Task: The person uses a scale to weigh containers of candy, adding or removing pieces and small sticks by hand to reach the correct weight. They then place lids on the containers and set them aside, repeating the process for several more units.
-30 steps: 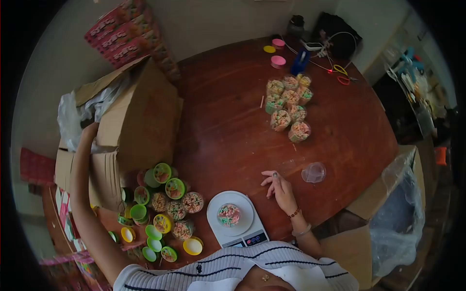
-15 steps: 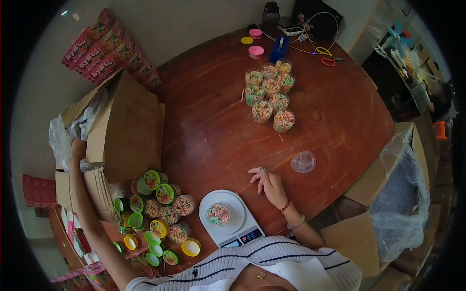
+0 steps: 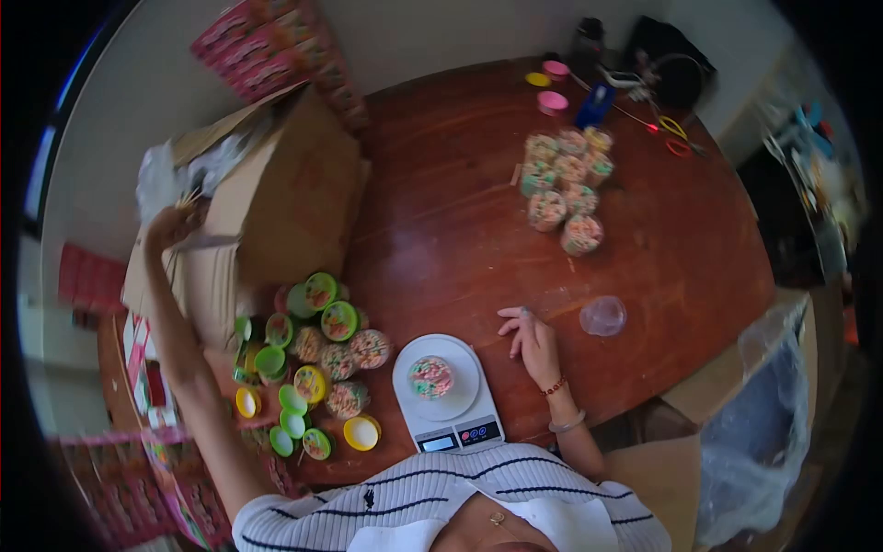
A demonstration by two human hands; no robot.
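Note:
My left hand (image 3: 173,228) is at the open side of the large cardboard box (image 3: 299,184), closed around a bunch of thin pale sticks (image 3: 189,199) that poke out above the fingers. What the sticks are I cannot make out. My right hand (image 3: 535,345) lies on the table, fingers stretched out and holding nothing. Between my arms stands a white kitchen scale (image 3: 412,405) with a lit display. On its plate sits a clear cup of pink, green and white pieces (image 3: 431,377). Right of my right hand is an empty clear cup (image 3: 603,316).
Filled clear cups (image 3: 548,210) cluster at the back right. Lidded tubs (image 3: 339,320), filled cups and loose green and yellow lids (image 3: 361,432) crowd the left front. A plastic-lined box (image 3: 754,423) is at the right. Scissors (image 3: 676,138) and a blue tape dispenser (image 3: 594,106) lie behind.
My left hand has come up out of the box opening, and pale sticks now show in it. The whole view has shifted; my right hand keeps its place beside the scale.

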